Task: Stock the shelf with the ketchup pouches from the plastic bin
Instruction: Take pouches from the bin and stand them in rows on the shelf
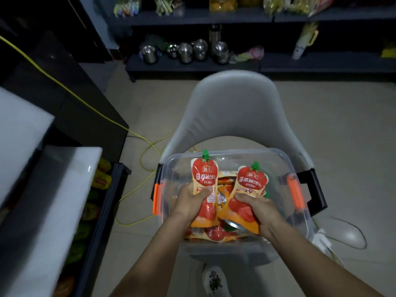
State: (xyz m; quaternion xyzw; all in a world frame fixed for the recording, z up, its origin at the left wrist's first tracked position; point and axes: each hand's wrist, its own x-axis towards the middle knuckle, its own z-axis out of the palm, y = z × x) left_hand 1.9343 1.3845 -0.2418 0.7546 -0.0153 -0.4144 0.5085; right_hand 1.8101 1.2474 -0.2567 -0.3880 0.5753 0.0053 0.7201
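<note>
A clear plastic bin (285,166) with orange latches rests on a grey chair seat. Inside lie several red-and-orange ketchup pouches (216,233) with green caps. My left hand (189,199) grips one upright ketchup pouch (204,174) around its middle. My right hand (259,210) grips a second ketchup pouch (251,181), tilted slightly right, over the bin. Both pouches stand above the pile, caps up.
The grey chair (233,108) carries the bin. A dark shelf unit (100,211) at the left holds yellow and orange packets on a low level, under white boards (64,189). A yellow cable (137,185) trails over the floor. Far shelves hold steel pots (185,51).
</note>
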